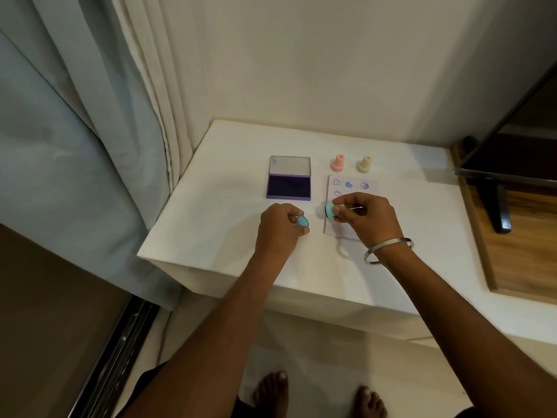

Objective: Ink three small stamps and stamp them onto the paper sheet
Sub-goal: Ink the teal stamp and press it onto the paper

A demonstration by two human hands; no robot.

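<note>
Two hands work a teal stamp point(331, 211): right hand point(366, 217) pinches its body, left hand point(281, 223) pinches its cap point(302, 221). Uncapped, it likely needs the ink pad point(288, 186) at eleven o'clock.

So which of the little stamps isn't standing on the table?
The teal stamp. The right hand holds it tipped sideways over the paper sheet, while the pink stamp and cream stamp stand upright behind the sheet.

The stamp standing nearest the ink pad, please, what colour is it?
Pink; the stamp shows clearly in the head view, right of the ink pad.
</note>
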